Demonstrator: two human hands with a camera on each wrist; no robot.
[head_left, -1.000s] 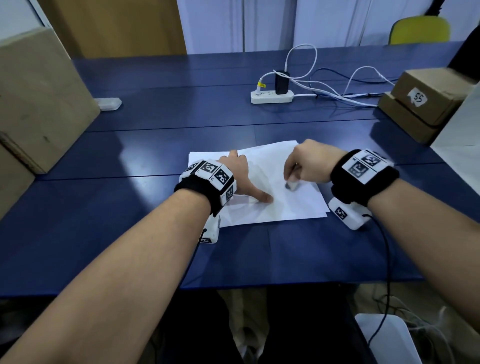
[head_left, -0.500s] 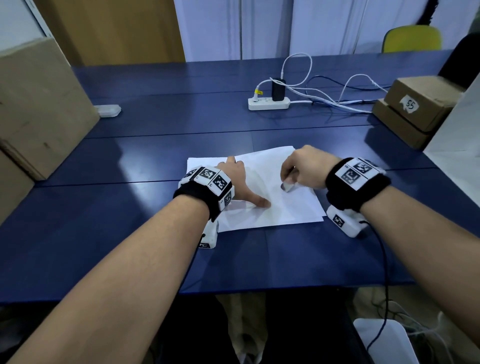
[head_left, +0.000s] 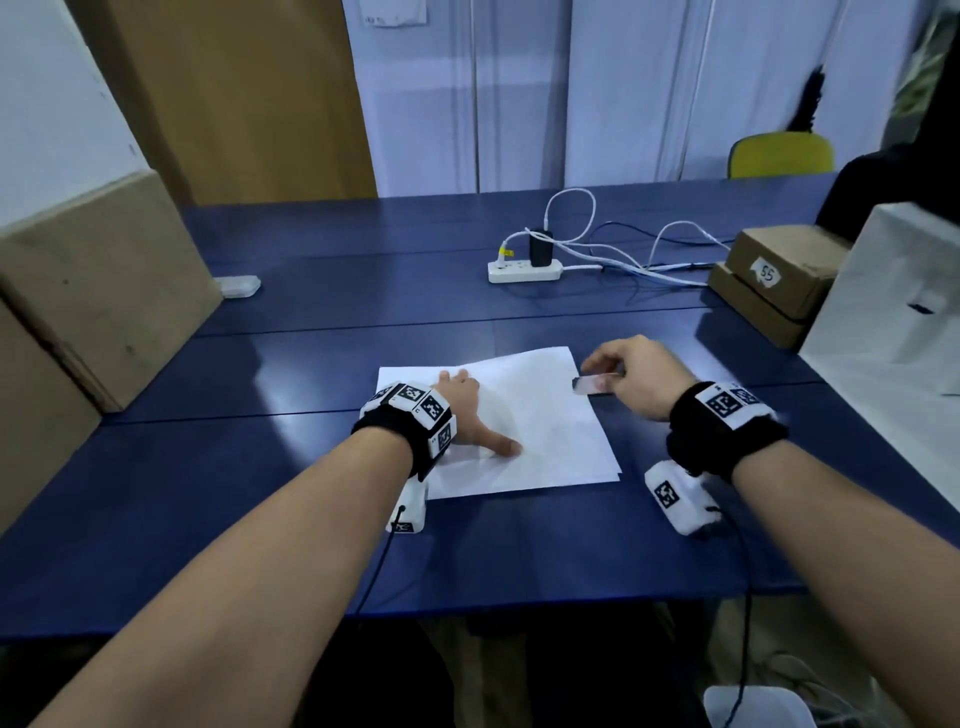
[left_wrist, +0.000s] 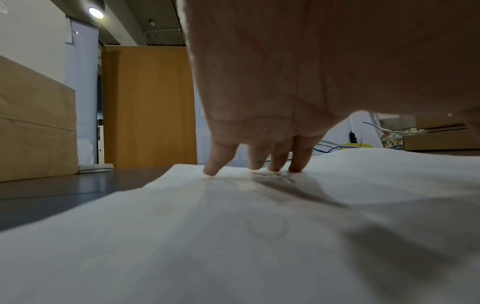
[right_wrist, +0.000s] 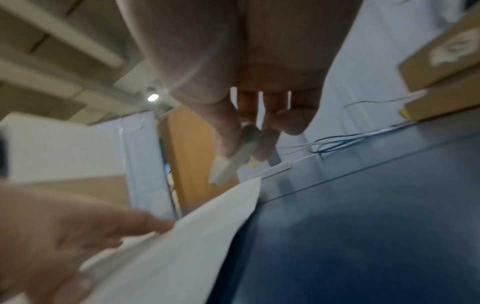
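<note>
A white sheet of paper (head_left: 524, 415) lies on the blue table (head_left: 260, 467). My left hand (head_left: 478, 410) presses flat on its left part, fingers spread and straight; the left wrist view shows the fingertips (left_wrist: 259, 162) touching the paper (left_wrist: 233, 236). My right hand (head_left: 597, 376) hovers over the sheet's far right edge and pinches a small whitish eraser-like block (head_left: 589, 384) between thumb and fingers. In the blurred right wrist view the block (right_wrist: 231, 162) hangs clear above the paper's corner (right_wrist: 194, 236), held by the right hand (right_wrist: 244, 139). My left hand (right_wrist: 64, 226) shows there too.
A white power strip (head_left: 524, 270) with tangled cables lies behind the paper. Stacked cardboard boxes (head_left: 779, 275) and a white box (head_left: 893, 312) stand at the right, a large cardboard box (head_left: 104, 291) at the left. A small white item (head_left: 238, 286) lies far left.
My right hand has lifted the block off the middle of the paper and moved it right, to the sheet's edge. The left hand stays pressed down. The head view has tilted up.
</note>
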